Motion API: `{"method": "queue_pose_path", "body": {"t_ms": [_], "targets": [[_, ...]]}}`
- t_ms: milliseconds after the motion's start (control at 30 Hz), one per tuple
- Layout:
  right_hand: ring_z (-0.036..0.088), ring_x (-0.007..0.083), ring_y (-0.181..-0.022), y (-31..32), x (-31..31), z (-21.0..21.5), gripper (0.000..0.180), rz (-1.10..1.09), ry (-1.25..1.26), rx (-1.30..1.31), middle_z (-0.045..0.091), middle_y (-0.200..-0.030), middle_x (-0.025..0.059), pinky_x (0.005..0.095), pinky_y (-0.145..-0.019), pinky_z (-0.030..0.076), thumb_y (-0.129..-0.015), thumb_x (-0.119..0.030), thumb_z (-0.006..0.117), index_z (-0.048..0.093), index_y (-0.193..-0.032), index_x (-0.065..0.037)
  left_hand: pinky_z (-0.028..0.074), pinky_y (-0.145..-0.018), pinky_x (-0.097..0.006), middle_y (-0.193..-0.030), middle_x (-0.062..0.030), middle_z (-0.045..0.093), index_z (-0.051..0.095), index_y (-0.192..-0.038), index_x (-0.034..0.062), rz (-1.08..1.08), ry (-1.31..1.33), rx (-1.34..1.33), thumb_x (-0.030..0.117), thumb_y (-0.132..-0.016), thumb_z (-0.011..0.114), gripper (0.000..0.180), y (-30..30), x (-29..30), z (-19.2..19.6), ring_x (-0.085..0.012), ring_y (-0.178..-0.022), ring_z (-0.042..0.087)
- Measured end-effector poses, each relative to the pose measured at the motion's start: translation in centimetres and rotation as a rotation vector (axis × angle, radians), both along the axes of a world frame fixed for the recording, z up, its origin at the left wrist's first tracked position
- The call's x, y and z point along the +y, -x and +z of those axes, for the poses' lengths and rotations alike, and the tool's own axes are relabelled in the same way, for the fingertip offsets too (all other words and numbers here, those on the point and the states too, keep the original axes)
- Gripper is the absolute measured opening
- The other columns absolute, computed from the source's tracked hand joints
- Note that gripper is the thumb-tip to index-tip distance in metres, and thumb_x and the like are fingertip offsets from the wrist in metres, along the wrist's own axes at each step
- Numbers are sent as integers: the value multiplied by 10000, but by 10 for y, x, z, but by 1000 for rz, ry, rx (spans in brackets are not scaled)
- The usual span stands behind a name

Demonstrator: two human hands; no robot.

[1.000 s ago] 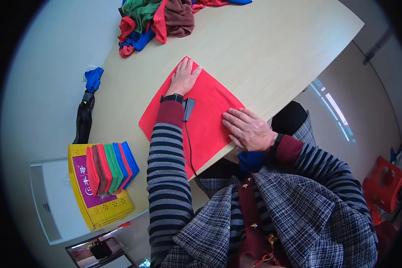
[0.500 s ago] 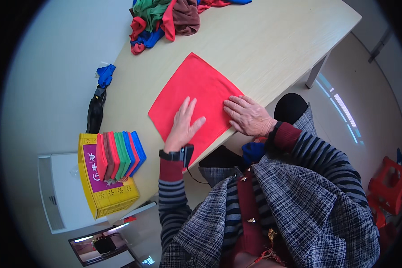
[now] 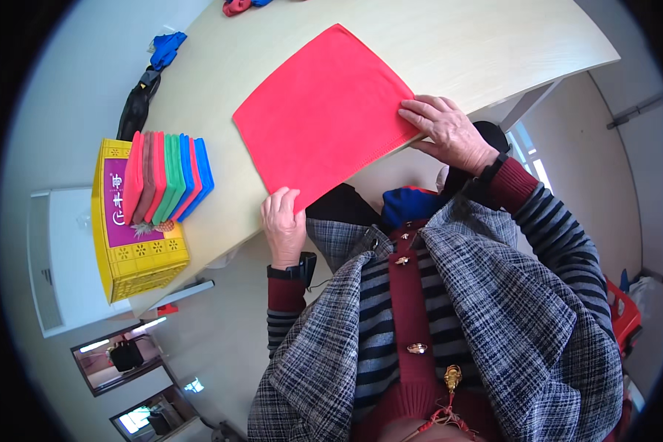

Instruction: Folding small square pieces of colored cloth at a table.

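A red cloth [image 3: 324, 110] lies flat on the pale table, its near edge running along the table's front edge. At its near-left corner is my left hand [image 3: 283, 225], with the fingertips on top of the cloth and the hand closed on that corner. My right hand [image 3: 451, 131] grips the right corner. Its fingers rest on the cloth and its thumb is below the edge. The far part of the cloth is untouched and mostly smooth.
On the left, a yellow and purple box [image 3: 144, 261] carries a row of folded red, brown, green and blue cloths [image 3: 171, 177]. Behind it lie a black object [image 3: 136, 107] and blue fabric [image 3: 168, 49]. More bunched cloths [image 3: 237, 6] show at the far edge. A red plastic stool [image 3: 623, 313] stands right.
Both hands have gone from lying open on the cloth to holding its near-left and right corners. My view has shifted, so most of the far cloth pile is out of sight.
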State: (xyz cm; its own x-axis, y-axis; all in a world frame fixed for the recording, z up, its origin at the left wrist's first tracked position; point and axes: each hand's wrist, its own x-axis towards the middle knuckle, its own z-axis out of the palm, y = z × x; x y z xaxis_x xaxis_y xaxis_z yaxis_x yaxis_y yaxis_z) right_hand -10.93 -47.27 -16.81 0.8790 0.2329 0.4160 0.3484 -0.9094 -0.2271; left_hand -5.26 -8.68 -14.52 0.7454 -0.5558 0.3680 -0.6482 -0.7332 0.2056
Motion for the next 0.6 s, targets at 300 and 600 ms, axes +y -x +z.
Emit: {"method": "queue_pose_path", "body": {"t_ms": [300,600], "targets": [[627,287,-1101,17,-3,21,232,54,16,-20,683,-1121,91,421,-972,503,-874,-73,692,683,-1104,-43,480,-878,-398,-937,-106,655,664,-934,44,-32,226,58,-49,-734,718,227,18,17,18,-319,-928,622],[686,292,-846,-3,-15,102,123,228,-254,375,706,-914,113,368,-752,576,-910,-33,659,680,-1031,-21,501,-771,-289,-926,-55,675,652,-920,5,-52,403,490,-13,-846,739,116,3,43,63,-155,-833,628]]}}
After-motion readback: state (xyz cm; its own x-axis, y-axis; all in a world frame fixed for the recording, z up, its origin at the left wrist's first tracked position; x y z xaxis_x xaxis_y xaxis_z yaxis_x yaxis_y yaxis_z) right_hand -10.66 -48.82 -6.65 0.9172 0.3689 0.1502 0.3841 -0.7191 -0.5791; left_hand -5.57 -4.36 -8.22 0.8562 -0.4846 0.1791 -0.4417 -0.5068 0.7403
